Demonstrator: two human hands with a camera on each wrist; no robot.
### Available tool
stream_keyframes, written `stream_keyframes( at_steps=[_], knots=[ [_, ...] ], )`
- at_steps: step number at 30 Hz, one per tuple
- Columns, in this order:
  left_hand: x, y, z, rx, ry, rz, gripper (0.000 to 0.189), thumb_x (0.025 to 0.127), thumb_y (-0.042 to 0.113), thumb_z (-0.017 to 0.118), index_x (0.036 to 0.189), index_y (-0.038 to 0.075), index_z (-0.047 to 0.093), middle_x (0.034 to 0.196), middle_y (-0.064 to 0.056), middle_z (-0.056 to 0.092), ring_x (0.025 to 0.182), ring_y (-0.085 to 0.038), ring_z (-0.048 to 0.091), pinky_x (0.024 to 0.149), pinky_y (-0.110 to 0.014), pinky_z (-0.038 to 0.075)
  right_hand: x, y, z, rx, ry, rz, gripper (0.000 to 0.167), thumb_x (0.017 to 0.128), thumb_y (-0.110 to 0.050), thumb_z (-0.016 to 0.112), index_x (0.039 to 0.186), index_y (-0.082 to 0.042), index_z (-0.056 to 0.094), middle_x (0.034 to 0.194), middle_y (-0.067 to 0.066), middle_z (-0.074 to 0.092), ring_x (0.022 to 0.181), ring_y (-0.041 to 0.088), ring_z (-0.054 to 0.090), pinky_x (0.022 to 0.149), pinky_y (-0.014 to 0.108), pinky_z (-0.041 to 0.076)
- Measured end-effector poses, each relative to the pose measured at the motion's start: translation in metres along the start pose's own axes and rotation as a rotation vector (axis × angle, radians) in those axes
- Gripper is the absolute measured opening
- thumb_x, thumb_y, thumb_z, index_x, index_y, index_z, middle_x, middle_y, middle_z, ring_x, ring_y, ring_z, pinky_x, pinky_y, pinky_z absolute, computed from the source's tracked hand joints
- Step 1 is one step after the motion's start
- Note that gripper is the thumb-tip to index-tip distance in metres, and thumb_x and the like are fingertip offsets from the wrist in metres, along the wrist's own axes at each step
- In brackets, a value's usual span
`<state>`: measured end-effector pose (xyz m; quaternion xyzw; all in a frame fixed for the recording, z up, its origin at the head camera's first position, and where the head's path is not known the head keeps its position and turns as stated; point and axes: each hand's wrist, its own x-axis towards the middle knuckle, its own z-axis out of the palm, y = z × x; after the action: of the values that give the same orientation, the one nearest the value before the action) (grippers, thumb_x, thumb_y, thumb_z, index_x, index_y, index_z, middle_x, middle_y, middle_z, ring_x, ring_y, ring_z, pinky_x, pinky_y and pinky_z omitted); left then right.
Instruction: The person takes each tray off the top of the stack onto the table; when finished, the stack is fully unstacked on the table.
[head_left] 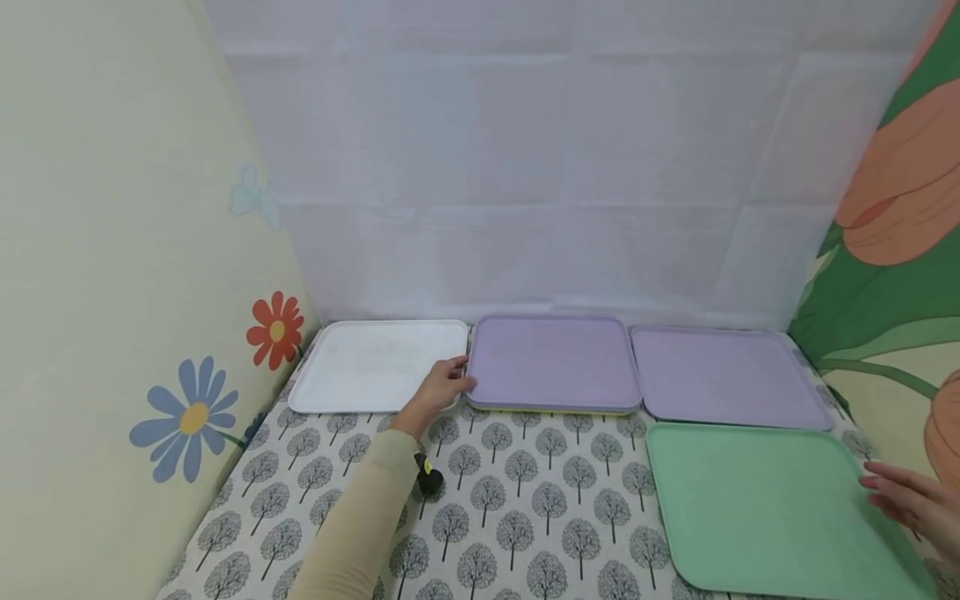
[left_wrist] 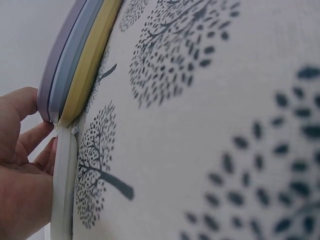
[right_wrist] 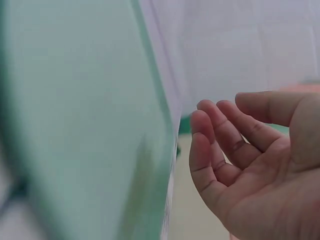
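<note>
My left hand (head_left: 442, 385) reaches over the right edge of a white tray (head_left: 375, 367), and its fingers touch the left edge of a purple tray (head_left: 555, 362). In the left wrist view that purple tray tops a stack, with a blue tray (left_wrist: 71, 62) under it and a yellow tray (left_wrist: 90, 65) at the bottom. One fingertip of the left hand (left_wrist: 20, 165) lies against the purple rim. At the right, my right hand (head_left: 918, 504) hovers beside the right edge of a green tray (head_left: 772, 508), fingers loosely bent and holding nothing.
Another purple tray (head_left: 727, 375) lies right of the stack, behind the green one. A tree-print cloth (head_left: 495, 508) covers the table. White sheeting (head_left: 525, 167) hangs behind, and painted walls (head_left: 97, 250) stand at both sides. A small black object (head_left: 429, 477) hangs at the left wrist.
</note>
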<state>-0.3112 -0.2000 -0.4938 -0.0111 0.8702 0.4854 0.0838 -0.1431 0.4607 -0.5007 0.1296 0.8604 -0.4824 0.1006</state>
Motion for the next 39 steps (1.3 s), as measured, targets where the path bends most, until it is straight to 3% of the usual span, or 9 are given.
stream_keyframes(
  at_steps=[8, 15, 20, 27, 34, 39],
  knots=[
    [-0.001, 0.001, 0.000, 0.005, 0.008, 0.008, 0.060, 0.087, 0.021, 0.061, 0.142, 0.011, 0.038, 0.134, -0.016, 0.050, 0.122, -0.030, 0.047, 0.105, -0.046, 0.035, -0.004, -0.068, 0.039, 0.071, -0.120, -0.214, 0.051, 0.096, -0.033, 0.047, 0.135, -0.001, 0.044, 0.101, -0.028, 0.059, 0.089, -0.001, 0.063, 0.072, 0.020, 0.052],
    [-0.005, 0.003, 0.000, -0.003, 0.007, -0.011, 0.060, 0.088, 0.022, 0.061, 0.142, 0.013, 0.038, 0.132, -0.014, 0.051, 0.121, -0.028, 0.048, 0.105, -0.046, 0.034, 0.008, -0.107, 0.062, 0.111, -0.225, -0.316, 0.050, 0.097, -0.027, 0.048, 0.137, 0.001, 0.040, 0.109, -0.021, 0.061, 0.096, 0.003, 0.063, 0.080, 0.020, 0.052],
    [-0.004, 0.002, 0.000, -0.003, 0.006, -0.006, 0.060, 0.088, 0.023, 0.060, 0.142, 0.013, 0.037, 0.133, -0.015, 0.050, 0.121, -0.029, 0.048, 0.105, -0.048, 0.035, 0.018, -0.125, 0.080, 0.112, -0.250, -0.335, 0.057, 0.096, -0.030, 0.050, 0.138, 0.006, 0.035, 0.113, -0.015, 0.060, 0.098, 0.004, 0.062, 0.083, 0.023, 0.052],
    [-0.003, 0.002, 0.001, -0.012, 0.008, -0.025, 0.061, 0.087, 0.023, 0.062, 0.142, 0.015, 0.038, 0.131, -0.013, 0.051, 0.119, -0.027, 0.049, 0.105, -0.047, 0.035, 0.032, -0.144, 0.102, 0.084, -0.219, -0.363, 0.062, 0.095, -0.033, 0.050, 0.139, 0.006, 0.033, 0.130, 0.025, 0.048, 0.097, 0.001, 0.061, 0.084, 0.024, 0.052],
    [-0.002, 0.001, 0.000, -0.010, 0.009, -0.009, 0.060, 0.088, 0.021, 0.061, 0.142, 0.013, 0.038, 0.130, -0.014, 0.053, 0.118, -0.027, 0.050, 0.103, -0.047, 0.037, 0.044, -0.163, 0.121, 0.080, -0.189, -0.341, 0.061, 0.094, -0.034, 0.051, 0.140, 0.004, 0.034, 0.132, 0.028, 0.045, 0.094, -0.001, 0.059, 0.086, 0.031, 0.052],
    [-0.002, -0.001, 0.000, -0.012, 0.006, -0.005, 0.060, 0.088, 0.021, 0.061, 0.142, 0.013, 0.038, 0.131, -0.013, 0.052, 0.120, -0.027, 0.049, 0.104, -0.046, 0.037, 0.055, -0.172, 0.133, 0.118, -0.201, -0.336, 0.059, 0.095, -0.031, 0.051, 0.140, 0.004, 0.034, 0.132, 0.029, 0.045, 0.098, 0.006, 0.059, 0.087, 0.033, 0.052]
  ],
)
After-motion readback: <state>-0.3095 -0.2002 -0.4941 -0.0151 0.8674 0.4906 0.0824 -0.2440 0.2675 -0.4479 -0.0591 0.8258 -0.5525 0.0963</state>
